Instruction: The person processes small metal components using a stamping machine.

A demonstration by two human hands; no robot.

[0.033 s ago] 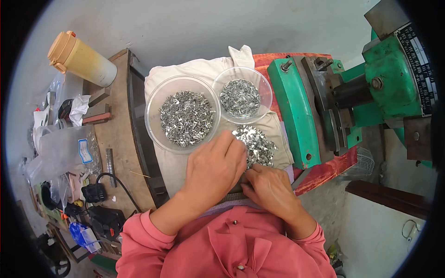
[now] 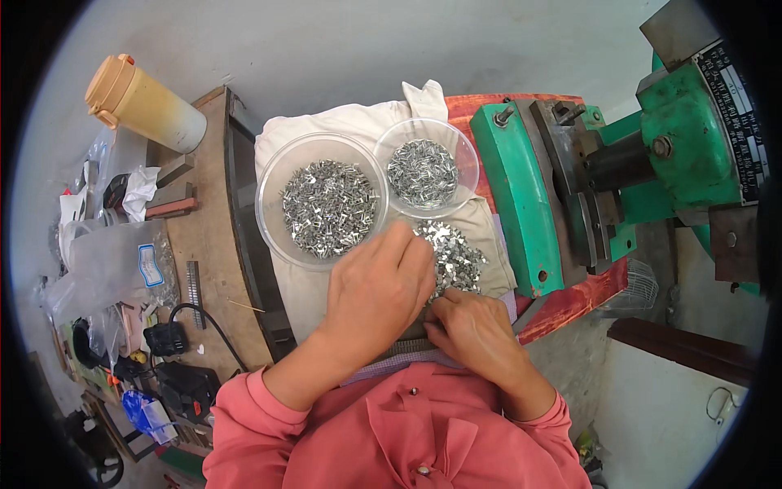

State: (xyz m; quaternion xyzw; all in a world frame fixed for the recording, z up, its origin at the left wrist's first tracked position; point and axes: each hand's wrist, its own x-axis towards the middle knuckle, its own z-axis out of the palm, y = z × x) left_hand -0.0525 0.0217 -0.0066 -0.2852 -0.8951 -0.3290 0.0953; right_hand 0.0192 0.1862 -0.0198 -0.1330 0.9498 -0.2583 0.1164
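My left hand (image 2: 381,285) is closed, its fingers bent down at the left edge of a loose pile of small shiny metal pieces (image 2: 458,259) on the cloth. Close by on the right, my right hand (image 2: 479,332) is also closed, thumb and fingers pinched at the pile's near edge. Whatever the fingertips hold is hidden. Beyond the left hand stands a large clear round tub (image 2: 269,232) with many small metal parts (image 2: 330,208) in it. A smaller clear bowl (image 2: 468,159), holding slim metal pins (image 2: 422,173), sits to its right.
A green machine press (image 2: 521,204) stands on the right over a red-patterned cover (image 2: 570,314). Beige cloth (image 2: 309,122) lies under the containers. The left wooden bench (image 2: 216,236) carries a yellow flask (image 2: 151,102), plastic bags (image 2: 106,261), a black cable (image 2: 220,330) and tools.
My left hand has shifted very slightly, its knuckles rising a little farther from me. The right hand and the containers stay put.
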